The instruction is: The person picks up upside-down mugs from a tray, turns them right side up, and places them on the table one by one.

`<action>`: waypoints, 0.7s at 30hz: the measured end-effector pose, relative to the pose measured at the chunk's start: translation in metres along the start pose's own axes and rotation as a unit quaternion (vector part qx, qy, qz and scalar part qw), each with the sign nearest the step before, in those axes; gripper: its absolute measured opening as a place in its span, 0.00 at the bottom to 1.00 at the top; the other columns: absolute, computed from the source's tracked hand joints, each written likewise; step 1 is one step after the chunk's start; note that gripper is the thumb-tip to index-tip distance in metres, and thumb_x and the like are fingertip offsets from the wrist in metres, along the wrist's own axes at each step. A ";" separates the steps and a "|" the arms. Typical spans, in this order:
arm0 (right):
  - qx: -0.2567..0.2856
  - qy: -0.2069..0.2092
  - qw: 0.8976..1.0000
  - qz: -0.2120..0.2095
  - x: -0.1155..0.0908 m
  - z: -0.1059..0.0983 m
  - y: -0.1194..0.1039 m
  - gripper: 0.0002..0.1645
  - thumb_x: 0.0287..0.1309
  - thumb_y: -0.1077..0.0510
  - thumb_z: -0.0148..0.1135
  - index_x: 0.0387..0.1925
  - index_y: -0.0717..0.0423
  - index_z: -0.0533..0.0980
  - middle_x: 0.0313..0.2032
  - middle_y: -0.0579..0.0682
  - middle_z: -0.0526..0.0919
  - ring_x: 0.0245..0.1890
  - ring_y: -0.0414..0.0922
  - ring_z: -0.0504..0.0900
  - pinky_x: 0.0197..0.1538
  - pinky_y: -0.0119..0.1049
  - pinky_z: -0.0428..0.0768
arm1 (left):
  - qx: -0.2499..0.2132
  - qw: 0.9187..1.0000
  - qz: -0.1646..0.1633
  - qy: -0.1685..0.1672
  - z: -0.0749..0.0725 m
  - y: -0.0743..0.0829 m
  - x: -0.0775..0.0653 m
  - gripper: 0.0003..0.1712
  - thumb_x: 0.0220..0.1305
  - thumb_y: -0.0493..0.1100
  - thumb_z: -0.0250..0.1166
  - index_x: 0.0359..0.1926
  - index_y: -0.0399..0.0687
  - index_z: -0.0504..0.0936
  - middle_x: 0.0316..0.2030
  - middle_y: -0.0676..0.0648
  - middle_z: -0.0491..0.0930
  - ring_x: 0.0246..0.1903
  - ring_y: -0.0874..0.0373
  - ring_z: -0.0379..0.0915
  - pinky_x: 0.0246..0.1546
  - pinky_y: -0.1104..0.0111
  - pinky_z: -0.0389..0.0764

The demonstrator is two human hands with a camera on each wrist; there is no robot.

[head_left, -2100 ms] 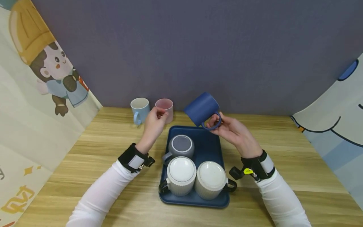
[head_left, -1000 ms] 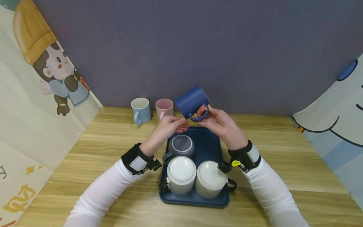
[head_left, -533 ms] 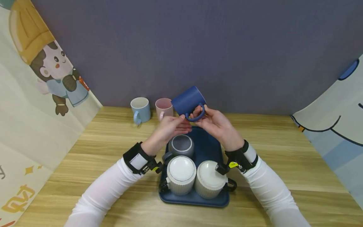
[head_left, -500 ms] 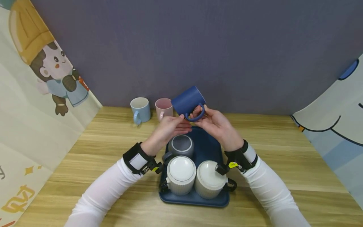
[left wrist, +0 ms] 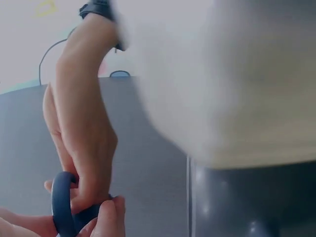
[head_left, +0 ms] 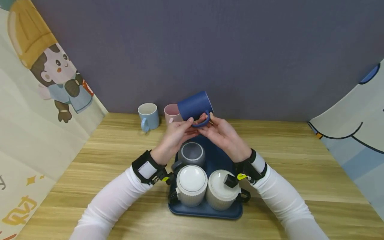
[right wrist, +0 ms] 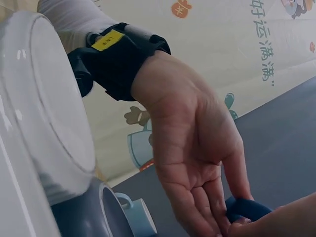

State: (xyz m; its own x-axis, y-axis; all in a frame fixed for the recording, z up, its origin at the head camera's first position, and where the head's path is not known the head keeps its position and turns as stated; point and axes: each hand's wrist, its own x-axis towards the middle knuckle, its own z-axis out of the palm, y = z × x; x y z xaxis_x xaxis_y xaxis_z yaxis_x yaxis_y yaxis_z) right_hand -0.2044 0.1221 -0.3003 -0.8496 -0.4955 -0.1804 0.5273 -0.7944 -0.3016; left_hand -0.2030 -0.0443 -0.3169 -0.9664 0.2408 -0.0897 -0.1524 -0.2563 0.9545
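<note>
A dark blue mug [head_left: 195,106] is held tilted in the air above the far end of the tray, its rim turned up to the right. My right hand [head_left: 225,136] grips it by the handle [right wrist: 247,210]. From the left, my left hand [head_left: 175,135] holds the mug's lower end, thumb against its side and fingers underneath. In the left wrist view the fingers of both hands meet close around the blue handle [left wrist: 61,202]. The mug's inside is hidden.
On the navy tray [head_left: 207,213] stand an upside-down grey mug [head_left: 192,153] and two upside-down white ribbed mugs [head_left: 192,186] with black handles. A light blue mug [head_left: 149,116] and a pink mug [head_left: 172,113] stand upright by the grey back panel [head_left: 255,66].
The blue mug has moved left and tilted further onto its side, carried by the right hand. The left hand has come from the pink mug to take hold of the blue mug's lower end.
</note>
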 end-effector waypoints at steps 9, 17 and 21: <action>-0.093 0.030 0.995 -0.005 -0.001 0.000 0.005 0.16 0.70 0.51 0.41 0.43 0.60 0.69 0.39 0.51 0.74 0.42 0.41 0.75 0.64 0.36 0.62 | -0.052 0.998 -0.003 0.044 0.000 0.005 -0.002 0.19 0.70 0.39 0.54 0.53 0.26 0.74 0.28 0.51 0.82 0.33 0.61 0.80 0.45 0.67 0.80; -0.186 0.057 0.981 -0.012 -0.005 0.001 0.009 0.16 0.70 0.49 0.39 0.40 0.55 0.70 0.36 0.49 0.74 0.40 0.40 0.72 0.59 0.35 0.66 | -0.089 0.994 0.013 0.066 0.000 0.006 -0.004 0.07 0.67 0.37 0.58 0.37 0.37 0.80 0.26 0.50 0.82 0.31 0.61 0.80 0.45 0.67 0.79; -0.215 0.087 0.973 0.003 -0.004 0.001 0.011 0.14 0.71 0.48 0.38 0.42 0.52 0.67 0.36 0.49 0.66 0.36 0.39 0.68 0.52 0.34 0.71 | -0.101 0.992 0.029 0.072 0.000 0.007 -0.005 0.07 0.66 0.36 0.59 0.31 0.39 0.81 0.26 0.49 0.82 0.31 0.61 0.80 0.45 0.68 0.80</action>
State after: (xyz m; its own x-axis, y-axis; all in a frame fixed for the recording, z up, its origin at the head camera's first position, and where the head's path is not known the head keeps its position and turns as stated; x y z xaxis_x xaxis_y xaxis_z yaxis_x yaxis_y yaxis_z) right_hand -0.1955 0.1147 -0.3015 -0.8541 -0.4031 -0.3287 0.5134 -0.5523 -0.6568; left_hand -0.1993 -0.0472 -0.3095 -0.9922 0.0874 -0.0892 -0.1193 -0.4518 0.8841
